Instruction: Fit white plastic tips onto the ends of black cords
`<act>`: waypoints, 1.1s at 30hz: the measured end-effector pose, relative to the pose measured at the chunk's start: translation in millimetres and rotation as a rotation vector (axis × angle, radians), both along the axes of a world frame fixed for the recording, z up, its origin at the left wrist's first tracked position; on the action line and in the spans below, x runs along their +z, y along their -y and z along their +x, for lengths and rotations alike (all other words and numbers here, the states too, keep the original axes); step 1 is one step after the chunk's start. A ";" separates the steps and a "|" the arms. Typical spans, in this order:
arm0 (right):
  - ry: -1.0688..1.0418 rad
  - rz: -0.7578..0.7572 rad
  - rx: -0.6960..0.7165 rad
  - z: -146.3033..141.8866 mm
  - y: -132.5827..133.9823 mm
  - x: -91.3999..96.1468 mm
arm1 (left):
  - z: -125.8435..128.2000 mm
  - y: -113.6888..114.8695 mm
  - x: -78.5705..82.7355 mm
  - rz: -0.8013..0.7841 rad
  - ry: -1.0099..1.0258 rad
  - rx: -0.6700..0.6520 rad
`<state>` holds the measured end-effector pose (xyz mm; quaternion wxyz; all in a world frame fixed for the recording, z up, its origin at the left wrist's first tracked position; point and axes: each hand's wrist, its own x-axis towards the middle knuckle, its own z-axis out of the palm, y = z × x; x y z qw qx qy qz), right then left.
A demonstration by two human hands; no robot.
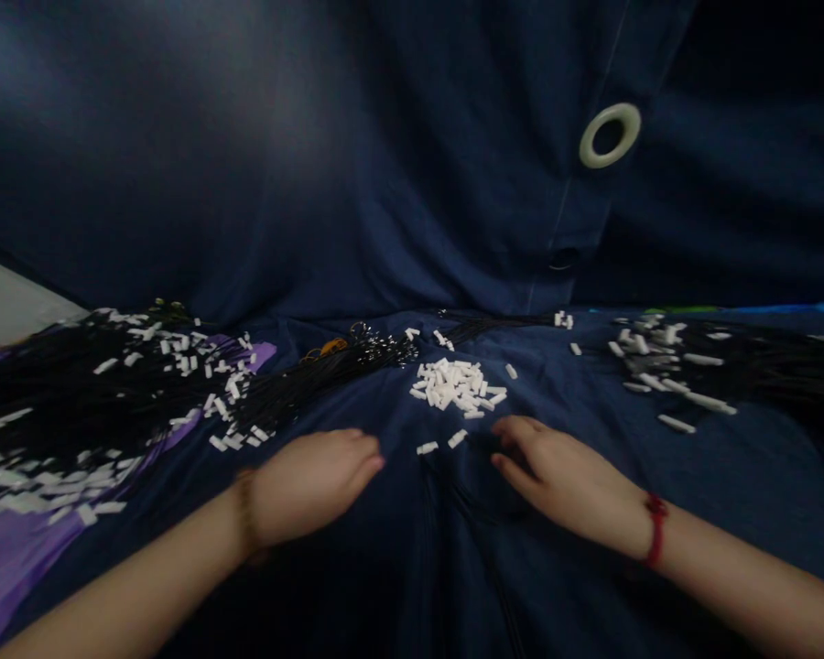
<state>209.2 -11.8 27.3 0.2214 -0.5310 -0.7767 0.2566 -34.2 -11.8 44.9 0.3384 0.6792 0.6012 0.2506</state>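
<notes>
My left hand [319, 480] is held over the dark blue cloth with its fingers pressed together, thumb against forefinger; what they hold, if anything, is hidden. My right hand [556, 471] has its thumb and forefinger apart and shows nothing between them. Between the hands lie two small white tubular pieces [427, 448], apparently at the ends of thin black cords [463, 499] that run toward me. Just beyond, a heap of loose white pieces [453, 384] rests on the cloth, closest to my right fingertips.
At left, many black cords with white ends [130, 403] lie over purple plastic [24, 558]. A bundle of black cords with shiny tips [330, 366] lies behind my left hand. More white-ended cords [659, 357] are at right. A blue curtain [384, 165] hangs behind.
</notes>
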 end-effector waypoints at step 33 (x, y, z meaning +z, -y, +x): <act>-0.640 -0.227 -0.051 -26.7 -4.5 -24.2 | 51.3 -31.2 -32.3 -0.424 0.821 -0.205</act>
